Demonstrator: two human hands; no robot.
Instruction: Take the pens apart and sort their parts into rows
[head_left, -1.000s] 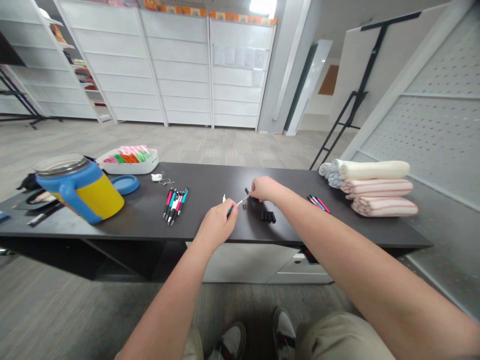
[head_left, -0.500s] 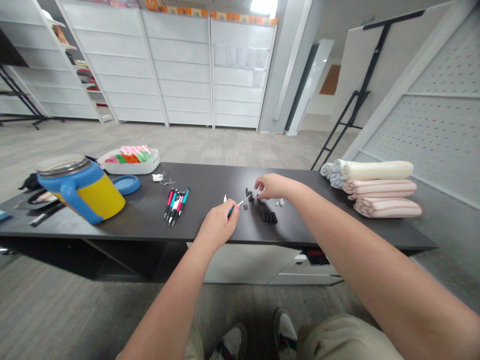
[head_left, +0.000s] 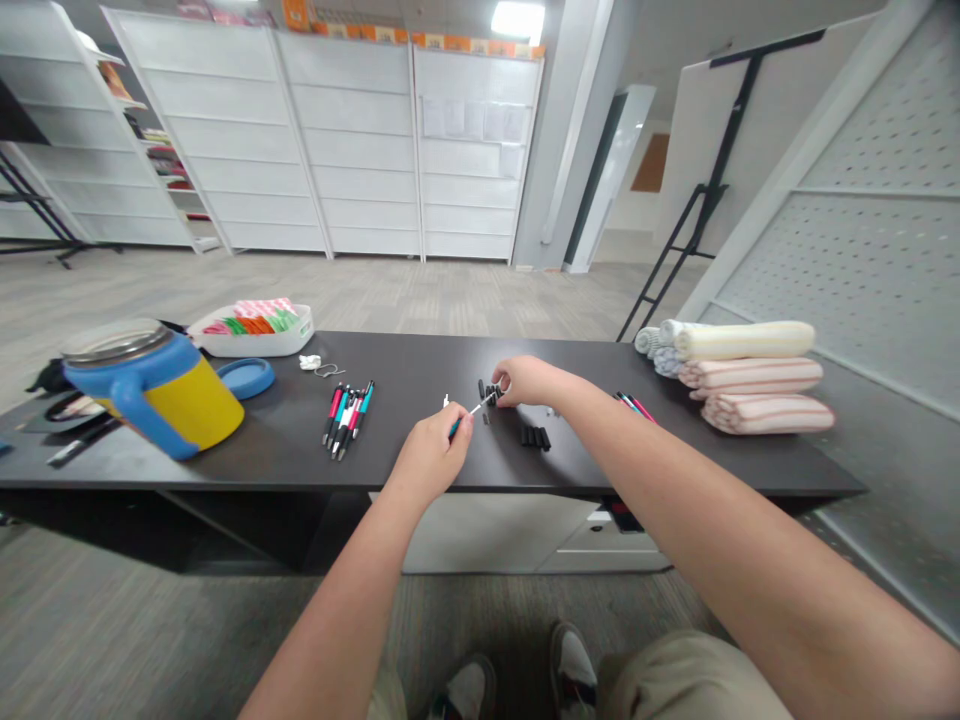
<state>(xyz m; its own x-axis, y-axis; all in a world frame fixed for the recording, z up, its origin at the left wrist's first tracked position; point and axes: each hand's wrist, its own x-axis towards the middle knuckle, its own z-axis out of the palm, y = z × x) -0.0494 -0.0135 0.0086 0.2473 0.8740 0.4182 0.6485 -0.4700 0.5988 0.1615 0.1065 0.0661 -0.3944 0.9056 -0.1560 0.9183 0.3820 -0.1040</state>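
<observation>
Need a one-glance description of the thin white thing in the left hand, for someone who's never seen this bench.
On the long dark table, between the yellow-and-blue jug and the striped folded cloths, the left hand pinches a thin white stick with a teal end. Its tip points at the right hand. Unlike the bunched pens nearby, it is bare and slender.

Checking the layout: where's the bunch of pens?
In the head view, the pens lie on the table, left of the left hand, right of the yellow-and-blue mug.
</observation>
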